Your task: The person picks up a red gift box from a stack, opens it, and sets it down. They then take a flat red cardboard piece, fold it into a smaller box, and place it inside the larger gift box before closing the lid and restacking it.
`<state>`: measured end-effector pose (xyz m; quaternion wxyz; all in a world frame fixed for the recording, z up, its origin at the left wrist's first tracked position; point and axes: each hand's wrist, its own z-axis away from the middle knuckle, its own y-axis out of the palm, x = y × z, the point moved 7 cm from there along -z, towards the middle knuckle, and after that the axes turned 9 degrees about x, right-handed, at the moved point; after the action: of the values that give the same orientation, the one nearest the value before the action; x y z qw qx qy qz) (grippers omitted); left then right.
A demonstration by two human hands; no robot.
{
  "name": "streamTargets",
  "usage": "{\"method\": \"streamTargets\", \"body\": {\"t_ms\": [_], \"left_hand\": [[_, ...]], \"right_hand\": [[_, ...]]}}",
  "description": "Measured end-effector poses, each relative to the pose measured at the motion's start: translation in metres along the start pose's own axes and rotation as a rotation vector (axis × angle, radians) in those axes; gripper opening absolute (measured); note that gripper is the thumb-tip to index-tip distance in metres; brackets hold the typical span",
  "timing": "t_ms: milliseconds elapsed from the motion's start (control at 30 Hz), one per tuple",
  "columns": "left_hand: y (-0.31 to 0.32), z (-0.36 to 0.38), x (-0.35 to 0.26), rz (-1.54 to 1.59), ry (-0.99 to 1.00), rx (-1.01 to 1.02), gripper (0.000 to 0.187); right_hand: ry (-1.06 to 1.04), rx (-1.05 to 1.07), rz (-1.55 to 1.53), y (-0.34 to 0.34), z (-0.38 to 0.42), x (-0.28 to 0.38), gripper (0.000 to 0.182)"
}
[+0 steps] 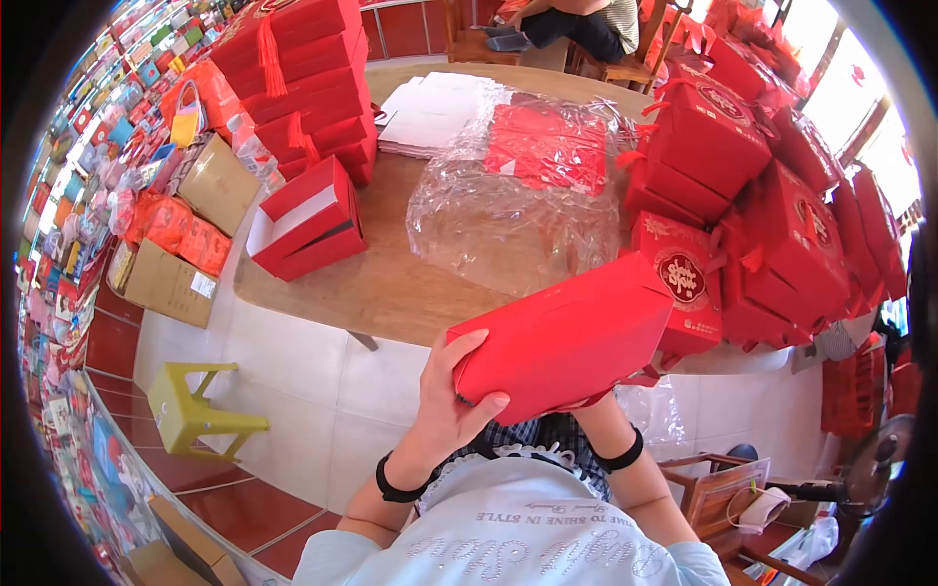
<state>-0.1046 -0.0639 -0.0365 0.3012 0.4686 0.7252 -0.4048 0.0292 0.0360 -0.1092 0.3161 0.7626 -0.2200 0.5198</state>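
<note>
A closed red gift box [567, 337] is held tilted in front of my body, over the near edge of the table. My left hand [454, 391] grips its left end, with the thumb on the near side and fingers along the upper edge. Under the lower right of the box is my right hand [591, 400], pressed to it from below, most of its fingers hidden. Just beyond the right end of the box stands another red box [681, 278] with a round gold emblem. An open red box [311, 217] sits on the table's left side.
The wooden table [381, 283] carries crumpled clear plastic [489, 230], a red sheet [547, 146] and white sheets [440, 109]. Red boxes are stacked left [313, 98] and right [713, 127]. A green stool [200, 410] stands on the left floor. Another person [586, 24] sits beyond the table.
</note>
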Motion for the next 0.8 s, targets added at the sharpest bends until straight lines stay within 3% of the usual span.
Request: {"method": "streamTargets", "body": {"t_ms": [67, 200, 267, 400, 667, 800], "left_hand": [[-0.001, 0.003, 0.004, 0.117, 0.001, -0.104, 0.059], [-0.003, -0.006, -0.006, 0.047, 0.107, -0.141, 0.056], [0.002, -0.008, -0.008, -0.059, 0.058, -0.030, 0.060], [0.000, -0.019, -0.022, -0.069, 0.106, 0.068, 0.057], [0.020, -0.027, -0.034, 0.078, -0.039, 0.331, 0.048], [0.024, -0.027, -0.036, -0.020, -0.018, 0.393, 0.050]], "right_hand": [[-0.008, -0.017, 0.007, -0.002, 0.002, 0.002, 0.041], [-0.023, -0.046, 0.037, -0.007, 0.009, 0.007, 0.042], [-0.031, -0.062, 0.059, -0.009, 0.013, 0.011, 0.042], [-0.056, -0.092, 0.129, -0.010, 0.019, 0.021, 0.042], [-0.099, -0.116, 0.326, -0.001, 0.032, 0.039, 0.043], [-0.102, -0.110, 0.391, 0.003, 0.038, 0.043, 0.044]]}}
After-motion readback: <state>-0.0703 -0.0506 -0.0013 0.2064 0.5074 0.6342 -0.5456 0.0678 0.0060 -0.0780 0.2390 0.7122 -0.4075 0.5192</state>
